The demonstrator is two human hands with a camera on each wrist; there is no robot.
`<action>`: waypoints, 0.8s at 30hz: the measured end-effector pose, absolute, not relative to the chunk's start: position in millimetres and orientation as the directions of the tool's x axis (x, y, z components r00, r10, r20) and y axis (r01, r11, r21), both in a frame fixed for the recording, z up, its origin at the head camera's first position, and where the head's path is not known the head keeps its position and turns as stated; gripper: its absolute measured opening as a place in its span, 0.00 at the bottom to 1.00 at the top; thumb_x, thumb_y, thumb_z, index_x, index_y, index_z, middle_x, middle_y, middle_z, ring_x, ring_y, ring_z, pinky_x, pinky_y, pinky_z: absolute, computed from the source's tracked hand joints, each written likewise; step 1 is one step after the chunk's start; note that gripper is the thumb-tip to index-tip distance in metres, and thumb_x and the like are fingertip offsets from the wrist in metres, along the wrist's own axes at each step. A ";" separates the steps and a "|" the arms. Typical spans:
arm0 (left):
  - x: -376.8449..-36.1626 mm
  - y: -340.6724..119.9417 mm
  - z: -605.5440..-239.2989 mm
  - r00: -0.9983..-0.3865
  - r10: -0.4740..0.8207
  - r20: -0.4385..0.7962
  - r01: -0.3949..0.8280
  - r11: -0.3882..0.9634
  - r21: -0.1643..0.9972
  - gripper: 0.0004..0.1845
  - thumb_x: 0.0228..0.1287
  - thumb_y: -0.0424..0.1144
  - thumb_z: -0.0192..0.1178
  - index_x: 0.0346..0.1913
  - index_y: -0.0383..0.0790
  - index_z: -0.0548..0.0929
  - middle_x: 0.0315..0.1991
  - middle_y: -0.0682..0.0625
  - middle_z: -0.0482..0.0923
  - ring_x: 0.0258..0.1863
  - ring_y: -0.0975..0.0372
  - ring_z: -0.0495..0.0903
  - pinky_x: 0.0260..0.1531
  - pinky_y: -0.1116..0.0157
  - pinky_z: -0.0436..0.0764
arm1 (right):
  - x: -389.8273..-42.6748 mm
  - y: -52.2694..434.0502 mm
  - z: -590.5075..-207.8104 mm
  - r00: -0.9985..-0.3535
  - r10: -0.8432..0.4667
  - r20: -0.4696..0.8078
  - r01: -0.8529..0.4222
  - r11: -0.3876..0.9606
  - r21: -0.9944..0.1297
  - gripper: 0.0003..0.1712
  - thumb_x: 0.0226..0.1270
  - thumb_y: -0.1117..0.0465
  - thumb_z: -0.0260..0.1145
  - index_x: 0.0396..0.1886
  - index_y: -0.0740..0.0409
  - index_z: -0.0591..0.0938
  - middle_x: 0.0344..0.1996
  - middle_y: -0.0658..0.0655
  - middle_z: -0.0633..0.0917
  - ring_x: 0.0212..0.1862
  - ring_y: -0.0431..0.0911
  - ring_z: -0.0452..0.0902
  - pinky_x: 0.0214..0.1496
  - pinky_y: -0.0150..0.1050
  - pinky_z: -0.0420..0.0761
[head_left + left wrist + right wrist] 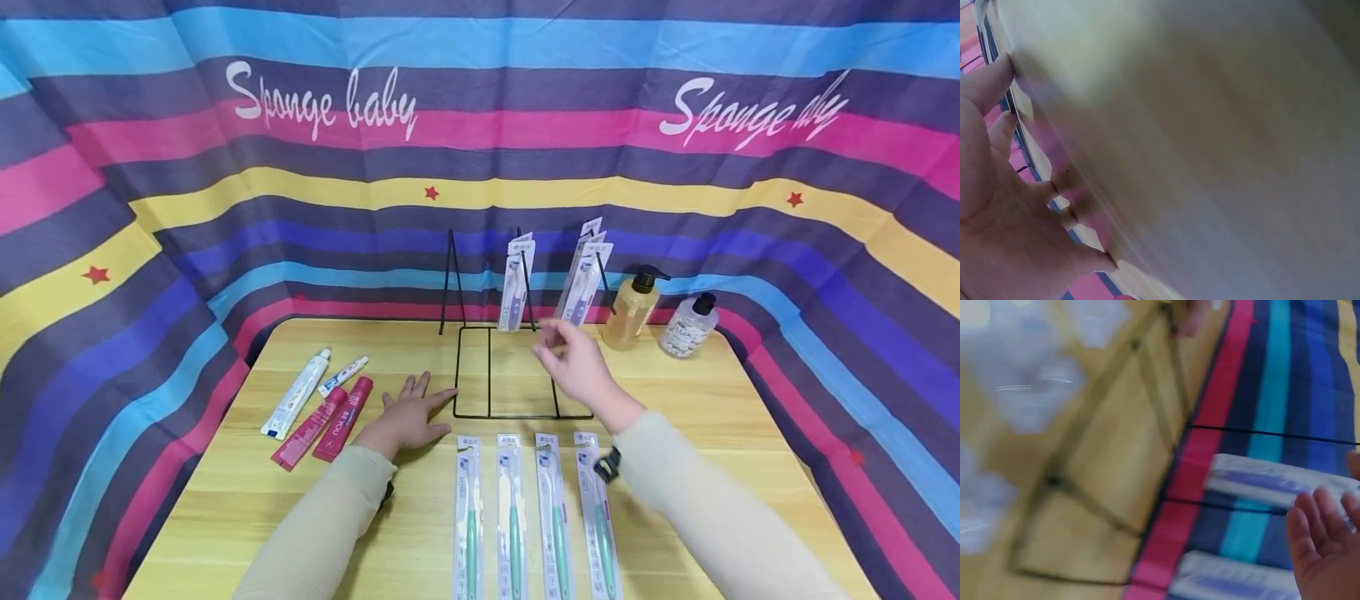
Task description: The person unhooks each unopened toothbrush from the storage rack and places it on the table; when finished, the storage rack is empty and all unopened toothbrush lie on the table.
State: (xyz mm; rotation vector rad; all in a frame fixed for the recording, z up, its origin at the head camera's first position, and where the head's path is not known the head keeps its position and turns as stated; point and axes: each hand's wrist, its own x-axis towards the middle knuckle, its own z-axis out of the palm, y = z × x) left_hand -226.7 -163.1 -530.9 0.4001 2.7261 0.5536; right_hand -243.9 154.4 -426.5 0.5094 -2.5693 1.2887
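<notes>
Hung toothbrush packs: two groups of carded purple toothbrushes (517,287) and (583,279) hang from the arms of the black wire rack (495,367) at the back of the desk (675,433). They hang by the card tops, so each long axis runs nearly upright, leaning with the rack, handles downward.
Right hand: the right hand (573,362) is raised in the air just in front of and below the right-hand hung group, fingers loosely spread and holding nothing. In the right wrist view the fingertips (1319,515) sit close to a purple pack (1272,484), but that view is blurred, so contact probably is absent rather than certain.
Left hand: the left hand (408,412) lies flat on the desk, fingers splayed and straight, with the fingertips touching or nearly touching the left edge of the rack's base frame, likely to steady it.
Green toothbrush packs: four carded green toothbrushes (532,517) lie flat in a neat row at the near edge, side by side, long axes running from the person toward the rack, hang-holes at the far end.
Toothpaste tubes: a white tube (296,393), a small tube (342,376) and two red ones (324,421) lie left of the left hand, slanted with their caps pointing away and to the right.
Bottles: an amber pump bottle (632,310) and a clear bottle (688,327) stand upright right of the rack.
</notes>
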 end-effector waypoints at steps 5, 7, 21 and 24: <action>-227.8 -163.3 -532.6 -0.904 0.339 -0.259 0.210 0.882 0.423 0.37 0.74 0.57 0.64 0.83 0.65 0.64 0.87 0.38 0.37 0.84 0.38 0.33 0.69 0.21 0.34 | -287.9 122.8 -394.8 -0.953 -0.043 0.300 -0.280 0.503 -0.817 0.32 0.76 0.64 0.68 0.73 0.73 0.70 0.62 0.70 0.81 0.61 0.63 0.81 0.66 0.54 0.81; -227.8 -163.9 -532.8 -0.904 0.338 -0.263 0.209 0.883 0.420 0.38 0.74 0.56 0.64 0.83 0.65 0.64 0.87 0.38 0.36 0.84 0.38 0.33 0.69 0.21 0.33 | -299.0 114.8 -390.3 -0.955 0.020 0.295 -0.246 0.496 -0.833 0.31 0.77 0.62 0.67 0.73 0.72 0.72 0.61 0.69 0.82 0.61 0.62 0.81 0.67 0.53 0.80; -229.0 -163.3 -533.6 -0.905 0.343 -0.251 0.220 0.884 0.412 0.37 0.74 0.56 0.64 0.83 0.66 0.65 0.87 0.38 0.37 0.84 0.38 0.34 0.69 0.20 0.34 | -289.2 118.3 -397.3 -0.899 0.108 0.424 -0.344 0.424 -0.838 0.07 0.76 0.71 0.64 0.42 0.74 0.85 0.37 0.70 0.87 0.38 0.57 0.83 0.44 0.38 0.83; -228.4 -163.7 -533.1 -0.904 0.340 -0.258 0.214 0.885 0.414 0.37 0.74 0.57 0.64 0.83 0.66 0.64 0.87 0.39 0.37 0.84 0.38 0.34 0.69 0.21 0.34 | -271.1 131.6 -399.0 -0.900 0.094 0.426 -0.371 0.350 -0.860 0.05 0.75 0.73 0.65 0.40 0.75 0.83 0.37 0.72 0.88 0.36 0.54 0.85 0.39 0.29 0.84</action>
